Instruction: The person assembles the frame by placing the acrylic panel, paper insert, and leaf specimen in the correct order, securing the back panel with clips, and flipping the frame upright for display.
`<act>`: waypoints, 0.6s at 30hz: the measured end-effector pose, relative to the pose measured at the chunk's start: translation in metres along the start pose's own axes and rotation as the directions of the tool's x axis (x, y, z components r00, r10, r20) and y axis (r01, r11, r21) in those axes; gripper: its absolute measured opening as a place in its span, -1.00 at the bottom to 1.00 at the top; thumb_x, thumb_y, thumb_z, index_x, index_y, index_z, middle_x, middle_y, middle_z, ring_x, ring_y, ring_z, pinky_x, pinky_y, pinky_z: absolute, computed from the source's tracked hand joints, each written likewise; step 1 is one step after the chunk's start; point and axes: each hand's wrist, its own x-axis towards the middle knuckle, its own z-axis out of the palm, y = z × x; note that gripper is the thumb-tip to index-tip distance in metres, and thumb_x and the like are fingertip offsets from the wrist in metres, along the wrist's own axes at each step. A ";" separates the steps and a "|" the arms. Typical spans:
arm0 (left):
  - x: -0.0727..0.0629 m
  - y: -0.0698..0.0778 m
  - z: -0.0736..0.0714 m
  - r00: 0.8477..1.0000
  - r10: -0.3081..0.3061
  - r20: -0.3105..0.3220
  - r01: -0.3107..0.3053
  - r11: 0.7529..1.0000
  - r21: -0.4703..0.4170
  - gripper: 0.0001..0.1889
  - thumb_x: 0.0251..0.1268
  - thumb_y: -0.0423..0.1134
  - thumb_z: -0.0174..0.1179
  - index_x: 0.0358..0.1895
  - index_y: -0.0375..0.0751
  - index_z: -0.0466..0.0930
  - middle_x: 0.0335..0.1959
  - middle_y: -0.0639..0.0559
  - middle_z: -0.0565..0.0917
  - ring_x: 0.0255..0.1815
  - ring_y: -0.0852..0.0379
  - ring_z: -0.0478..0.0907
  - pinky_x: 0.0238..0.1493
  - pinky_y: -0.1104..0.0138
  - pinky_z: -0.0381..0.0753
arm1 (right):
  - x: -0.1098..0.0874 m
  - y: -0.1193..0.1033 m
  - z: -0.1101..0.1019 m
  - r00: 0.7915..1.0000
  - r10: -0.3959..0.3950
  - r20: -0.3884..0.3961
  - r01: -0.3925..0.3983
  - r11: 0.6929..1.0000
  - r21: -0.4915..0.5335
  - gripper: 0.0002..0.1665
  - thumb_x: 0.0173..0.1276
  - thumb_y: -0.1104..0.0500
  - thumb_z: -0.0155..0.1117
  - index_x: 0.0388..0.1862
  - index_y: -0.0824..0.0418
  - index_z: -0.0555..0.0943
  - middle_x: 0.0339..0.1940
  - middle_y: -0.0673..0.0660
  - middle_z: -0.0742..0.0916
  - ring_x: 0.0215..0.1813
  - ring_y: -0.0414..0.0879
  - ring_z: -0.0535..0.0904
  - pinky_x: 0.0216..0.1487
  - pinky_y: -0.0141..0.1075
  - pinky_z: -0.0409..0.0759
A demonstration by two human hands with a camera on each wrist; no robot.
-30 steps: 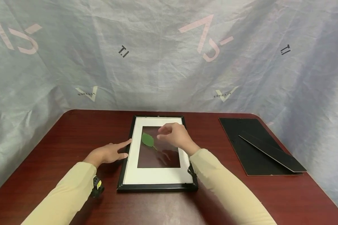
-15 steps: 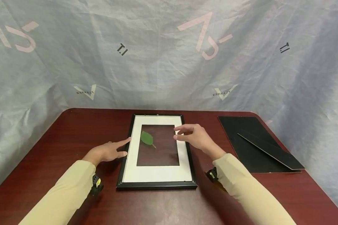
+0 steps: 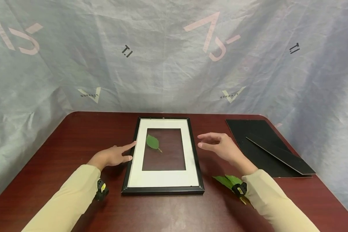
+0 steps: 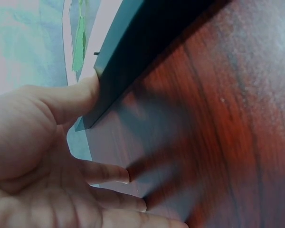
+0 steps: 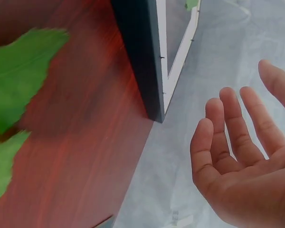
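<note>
A black picture frame (image 3: 162, 190) with a white mat (image 3: 163, 178) lies flat on the table. Inside the mat's window, toward its upper left, rests one green leaf (image 3: 152, 142) with a short stem. My left hand (image 3: 113, 156) touches the frame's left side with its fingertips, the fingers fairly straight; in the left wrist view the thumb (image 4: 80, 97) meets the frame's edge. To the right of the frame, my right hand (image 3: 220, 146) hovers with loosely bent fingers and nothing in them. More green leaves (image 3: 227, 181) lie below the right wrist, partly hidden by the wrist strap and sleeve.
A black backing board (image 3: 246, 129) lies at the table's right side, its hinged stand (image 3: 278, 154) sticking up at a slant. Behind the dark red table (image 3: 98, 129) hangs a grey printed cloth (image 3: 162, 64).
My right hand has moved from over the mat's window out to the right, past the frame's side, uncovering the window. Leaves under the right wrist have come into view. The left hand stays put.
</note>
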 end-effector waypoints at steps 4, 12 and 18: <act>0.000 0.000 0.000 1.000 -0.011 0.014 0.011 1.000 -0.010 -0.25 0.61 -0.10 0.05 0.67 -0.08 -0.14 0.58 -0.48 0.02 0.56 -0.58 -0.27 0.42 -0.41 -0.07 | -0.010 0.009 -0.006 1.000 -0.004 -0.021 0.003 1.000 -0.022 -0.51 0.40 -0.06 0.41 0.26 0.04 0.67 0.13 0.11 0.72 0.17 0.02 0.59 0.13 -0.01 0.56; -0.005 0.005 -0.001 1.000 -0.006 -0.008 0.006 1.000 0.006 -0.25 0.60 -0.13 0.07 0.66 -0.13 -0.11 0.56 -0.51 0.04 0.54 -0.61 -0.22 0.39 -0.42 -0.04 | -0.035 0.021 -0.020 0.997 -0.037 -0.064 0.035 0.999 -0.038 -0.53 0.42 -0.04 0.40 0.24 0.08 0.68 0.13 0.10 0.74 0.14 0.04 0.62 0.08 -0.02 0.60; -0.006 0.007 -0.001 1.000 -0.010 -0.009 0.010 1.000 0.010 -0.25 0.61 -0.14 0.07 0.66 -0.14 -0.12 0.56 -0.52 0.05 0.54 -0.62 -0.23 0.39 -0.42 -0.03 | -0.057 0.028 -0.028 0.995 -0.038 -0.087 0.033 0.997 -0.064 -0.55 0.45 -0.01 0.37 0.26 0.08 0.67 0.16 0.13 0.72 0.10 -0.02 0.64 0.00 -0.19 0.62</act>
